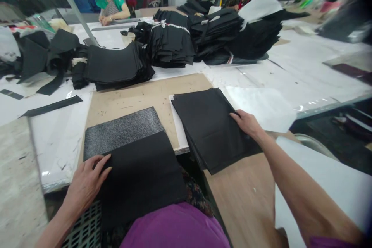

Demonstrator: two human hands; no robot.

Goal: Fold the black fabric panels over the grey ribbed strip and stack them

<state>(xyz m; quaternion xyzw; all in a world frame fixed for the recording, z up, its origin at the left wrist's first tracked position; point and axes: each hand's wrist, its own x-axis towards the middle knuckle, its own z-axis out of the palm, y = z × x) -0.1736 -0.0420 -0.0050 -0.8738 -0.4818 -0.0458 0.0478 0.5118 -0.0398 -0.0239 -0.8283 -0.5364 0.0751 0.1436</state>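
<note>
My left hand (88, 174) rests at the upper left corner of a black sheet (142, 174), thumb and finger apart on top of it. That sheet partly covers a grey, ribbed-looking piece (124, 130) and reaches down toward my lap. On the right, my right hand (248, 123) is closed on the right edge of a black sheet (213, 124). It tops a slightly fanned stack lying across the white table edge and a wooden board. How many layers the right fingers hold is hidden.
Bundled black pieces (171, 42) and a loose black stack (113, 64) stand farther back. Black scraps (37, 50) lie at the left. A brown board (145, 89) lies ahead, and a wooden board (241, 193) at the right. A masked person (112, 2) works across the table.
</note>
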